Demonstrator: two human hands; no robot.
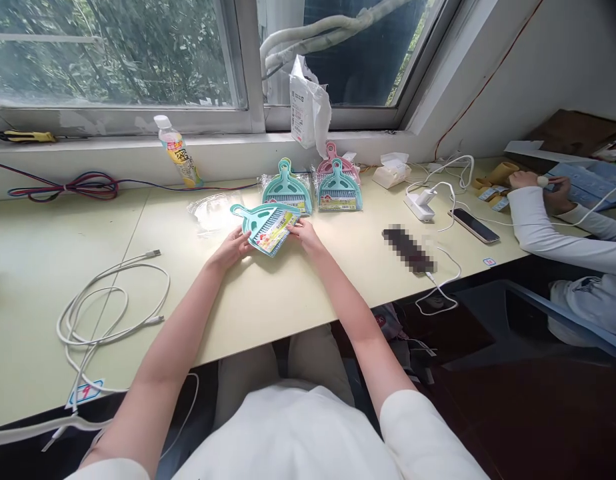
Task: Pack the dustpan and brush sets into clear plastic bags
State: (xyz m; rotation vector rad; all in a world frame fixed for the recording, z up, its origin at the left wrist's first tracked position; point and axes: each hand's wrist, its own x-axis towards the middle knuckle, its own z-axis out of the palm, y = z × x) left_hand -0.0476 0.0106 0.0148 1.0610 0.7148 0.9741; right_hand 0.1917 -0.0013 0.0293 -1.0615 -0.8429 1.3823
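Observation:
Between my two hands is a teal mini dustpan and brush set (pixel 269 227) with a printed label, tilted so its handle points up and left. My left hand (pixel 233 248) is closed on its left lower edge. On the right edge, near the label, my right hand (pixel 305 235) grips it with thumb and fingers. Just behind lies a wrapped teal dustpan set (pixel 287 187). To its right another teal set (pixel 339 190) overlaps a pink one (pixel 332 155). Clear plastic wrapping (pixel 213 213) lies on the table left of my hands.
A drink bottle (pixel 179 153) and a white paper bag (pixel 308 107) stand by the window. Coiled white cable (pixel 113 270) lies at left. At right are a tissue pack (pixel 392 170), a power strip (pixel 419 207), a phone (pixel 473 225), and a co-worker's arm (pixel 543 220).

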